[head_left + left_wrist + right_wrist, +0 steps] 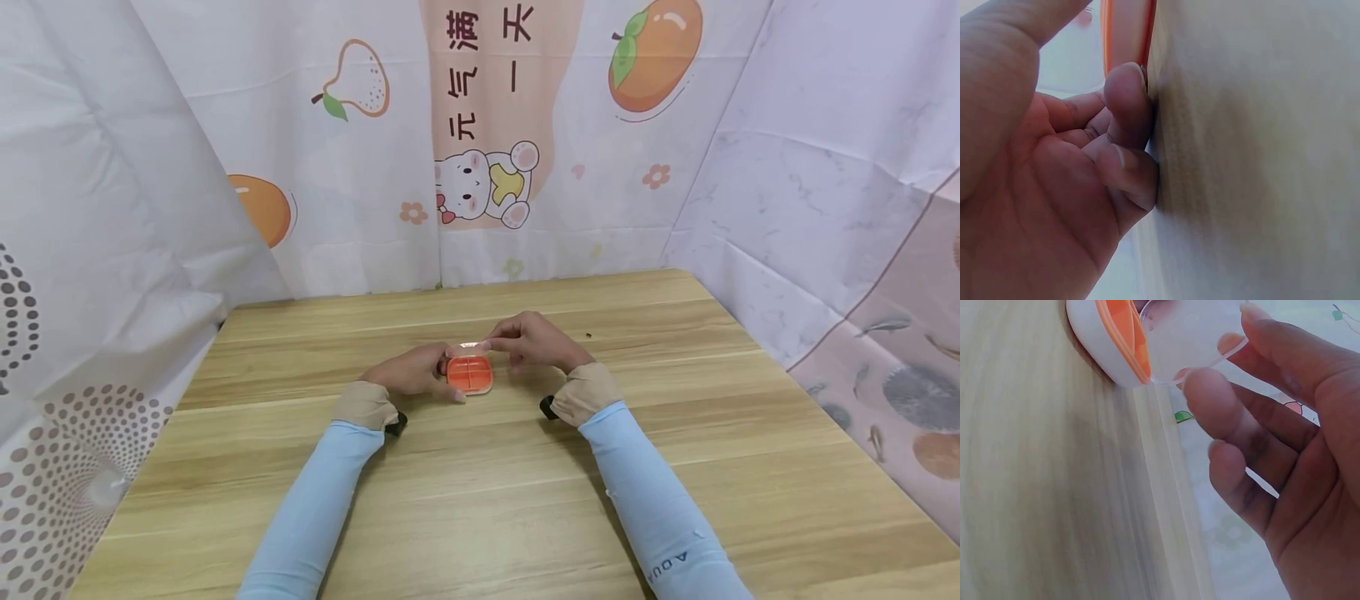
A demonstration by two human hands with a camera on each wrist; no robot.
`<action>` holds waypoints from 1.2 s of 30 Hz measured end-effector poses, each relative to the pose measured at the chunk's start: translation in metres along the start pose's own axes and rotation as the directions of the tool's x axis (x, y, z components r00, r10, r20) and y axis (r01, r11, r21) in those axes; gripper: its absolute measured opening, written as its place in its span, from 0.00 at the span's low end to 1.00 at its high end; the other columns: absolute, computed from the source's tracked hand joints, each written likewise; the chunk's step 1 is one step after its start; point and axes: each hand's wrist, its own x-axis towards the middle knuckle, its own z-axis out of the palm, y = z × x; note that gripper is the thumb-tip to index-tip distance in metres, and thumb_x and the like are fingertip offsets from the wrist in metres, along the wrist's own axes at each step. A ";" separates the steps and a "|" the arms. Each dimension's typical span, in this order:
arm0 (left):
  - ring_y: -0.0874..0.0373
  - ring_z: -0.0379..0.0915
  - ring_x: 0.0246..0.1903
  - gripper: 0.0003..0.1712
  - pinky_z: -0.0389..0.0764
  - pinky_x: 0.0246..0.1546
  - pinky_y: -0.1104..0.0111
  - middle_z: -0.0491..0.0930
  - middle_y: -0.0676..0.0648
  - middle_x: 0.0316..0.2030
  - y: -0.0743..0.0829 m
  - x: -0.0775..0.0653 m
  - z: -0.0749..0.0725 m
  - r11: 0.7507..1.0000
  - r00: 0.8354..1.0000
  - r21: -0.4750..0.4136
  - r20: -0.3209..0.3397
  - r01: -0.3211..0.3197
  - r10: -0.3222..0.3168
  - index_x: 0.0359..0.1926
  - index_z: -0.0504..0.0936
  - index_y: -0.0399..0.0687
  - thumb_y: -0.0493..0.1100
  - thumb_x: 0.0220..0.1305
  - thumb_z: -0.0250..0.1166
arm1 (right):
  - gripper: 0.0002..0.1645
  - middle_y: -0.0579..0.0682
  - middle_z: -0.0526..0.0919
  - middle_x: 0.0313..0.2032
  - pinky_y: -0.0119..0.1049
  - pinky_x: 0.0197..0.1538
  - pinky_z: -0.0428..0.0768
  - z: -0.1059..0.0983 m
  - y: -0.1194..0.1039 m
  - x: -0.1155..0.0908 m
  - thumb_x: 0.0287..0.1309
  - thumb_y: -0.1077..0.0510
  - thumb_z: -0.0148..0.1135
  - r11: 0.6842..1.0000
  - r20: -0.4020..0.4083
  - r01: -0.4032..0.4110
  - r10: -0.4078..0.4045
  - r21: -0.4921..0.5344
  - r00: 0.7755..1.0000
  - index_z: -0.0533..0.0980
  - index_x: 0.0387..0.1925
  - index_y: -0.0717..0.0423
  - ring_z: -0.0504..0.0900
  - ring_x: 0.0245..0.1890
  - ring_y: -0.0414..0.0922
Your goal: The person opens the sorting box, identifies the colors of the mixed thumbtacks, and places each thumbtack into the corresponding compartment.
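Note:
On the table sits a small pill box (469,375) with a white outer case and an orange insert split by a cross-shaped divider. Its clear lid (469,348) stands raised at the far side. My left hand (411,372) holds the box from the left, thumb along the near edge; in the left wrist view its curled lower fingers rest against the tabletop beside the orange edge. With thumb and fingertips, my right hand (534,340) pinches the rim of the lid. The right wrist view shows the lid (1194,340) tilted up from the box (1094,337).
The wooden table (480,500) reaches back to a printed curtain (360,208) with fruit and a cartoon bear. Another curtain (810,183) hangs along the right side. A tiny dark speck (588,335) lies on the table right of my right hand.

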 end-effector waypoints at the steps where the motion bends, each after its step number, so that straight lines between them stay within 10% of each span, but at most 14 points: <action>1: 0.55 0.69 0.35 0.25 0.72 0.40 0.63 0.80 0.43 0.38 0.004 -0.001 0.000 1.000 1.000 -0.016 0.002 -0.009 0.009 0.49 0.77 0.39 0.44 0.53 0.75 | 0.15 0.58 0.85 0.42 0.45 0.27 0.76 0.000 0.000 0.000 0.62 0.48 0.64 1.000 -0.001 -0.003 0.003 0.004 1.000 0.85 0.43 0.54 0.79 0.20 0.62; 8: 0.41 0.71 0.41 0.29 0.72 0.45 0.57 0.78 0.36 0.45 0.021 -0.008 0.000 0.997 0.999 -0.067 -0.008 -0.037 0.037 0.55 0.72 0.32 0.36 0.54 0.73 | 0.17 0.56 0.85 0.41 0.41 0.25 0.75 0.000 0.002 0.001 0.64 0.47 0.62 1.000 -0.012 0.001 -0.001 0.006 1.000 0.85 0.44 0.54 0.80 0.20 0.61; 18: 0.49 0.72 0.50 0.44 0.69 0.55 0.55 0.77 0.44 0.53 -0.001 -0.001 0.002 0.998 1.000 -0.063 -0.012 -0.015 0.015 0.68 0.64 0.40 0.42 0.53 0.75 | 0.18 0.53 0.85 0.43 0.50 0.27 0.77 0.003 0.001 0.003 0.68 0.47 0.58 1.000 -0.052 -0.017 0.017 -0.007 0.999 0.83 0.45 0.57 0.80 0.20 0.61; 36: 0.58 0.68 0.36 0.35 0.71 0.39 0.67 0.76 0.49 0.39 -0.003 0.000 -0.001 0.990 0.992 0.067 -0.035 0.121 -0.119 0.52 0.70 0.44 0.54 0.50 0.76 | 0.22 0.54 0.86 0.37 0.49 0.24 0.76 0.008 0.005 0.006 0.68 0.44 0.57 1.000 -0.119 -0.031 0.031 0.006 0.992 0.82 0.44 0.58 0.79 0.17 0.58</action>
